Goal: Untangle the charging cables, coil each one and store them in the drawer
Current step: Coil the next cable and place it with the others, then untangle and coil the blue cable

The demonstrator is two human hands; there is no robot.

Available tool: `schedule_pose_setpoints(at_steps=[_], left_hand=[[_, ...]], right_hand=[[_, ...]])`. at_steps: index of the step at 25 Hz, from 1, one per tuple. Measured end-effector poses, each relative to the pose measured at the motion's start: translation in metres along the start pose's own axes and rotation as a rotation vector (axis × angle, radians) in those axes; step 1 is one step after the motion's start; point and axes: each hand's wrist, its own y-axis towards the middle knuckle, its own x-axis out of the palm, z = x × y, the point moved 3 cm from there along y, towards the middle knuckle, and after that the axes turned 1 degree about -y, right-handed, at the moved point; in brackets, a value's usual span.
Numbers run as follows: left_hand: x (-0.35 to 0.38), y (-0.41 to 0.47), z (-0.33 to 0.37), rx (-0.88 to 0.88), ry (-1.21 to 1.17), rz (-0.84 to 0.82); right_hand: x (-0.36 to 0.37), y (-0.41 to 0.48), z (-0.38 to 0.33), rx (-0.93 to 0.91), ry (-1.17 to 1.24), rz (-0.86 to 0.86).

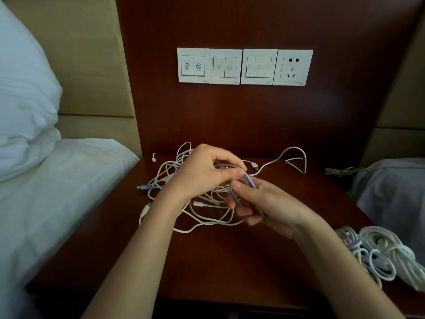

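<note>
A tangle of white charging cables [207, 217] lies on the dark wooden nightstand [218, 261]. Above it both hands hold a pale blue cable [249, 180] bent into loops. My left hand [207, 171] pinches the loops from above between thumb and fingers. My right hand [259, 203] grips the lower part of the same loops, fingers curled round them. A blue connector [146, 187] pokes out left of the tangle, and a USB plug [254, 166] lies behind the hands. Two coiled white cables [377, 254] rest at the nightstand's right edge. No drawer shows.
A bed with white sheets [57, 192] and a pillow [23, 100] borders the nightstand on the left. A second bed [395, 192] is at the right. Wall switches and a socket [245, 66] sit on the wooden panel behind.
</note>
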Motion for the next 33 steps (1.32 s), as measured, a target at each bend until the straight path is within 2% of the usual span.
schedule_pose_setpoints(at_steps=[4,8,11,13,15,18,24,28,33], left_hand=[[0.003,0.001,-0.003,-0.025,-0.072,0.063],[-0.006,0.002,-0.012,0.027,0.020,0.122],[-0.001,-0.001,-0.011,0.047,0.141,-0.002],[0.005,-0.002,-0.010,0.032,0.178,-0.086],[0.005,-0.002,-0.016,0.015,0.212,-0.119],[0.003,-0.001,-0.034,-0.031,0.297,-0.079],[-0.004,-0.004,-0.057,-0.066,0.382,0.021],[-0.027,0.017,-0.052,-0.104,0.509,0.053],[-0.051,0.038,-0.057,-0.273,0.549,-0.050]], right_hand=[[0.001,-0.001,-0.004,-0.054,0.060,0.001],[-0.005,0.003,-0.002,-0.116,0.095,0.221],[-0.015,0.007,0.002,-0.184,0.182,0.423],[-0.019,0.007,0.002,-0.226,0.274,0.468],[-0.019,0.007,0.001,-0.276,0.338,0.468],[-0.017,0.010,0.002,-0.291,0.364,0.418],[-0.009,0.021,0.003,-0.127,0.399,0.329],[-0.005,0.030,-0.034,-0.187,0.485,0.348],[-0.022,0.030,-0.087,-0.279,0.713,0.403]])
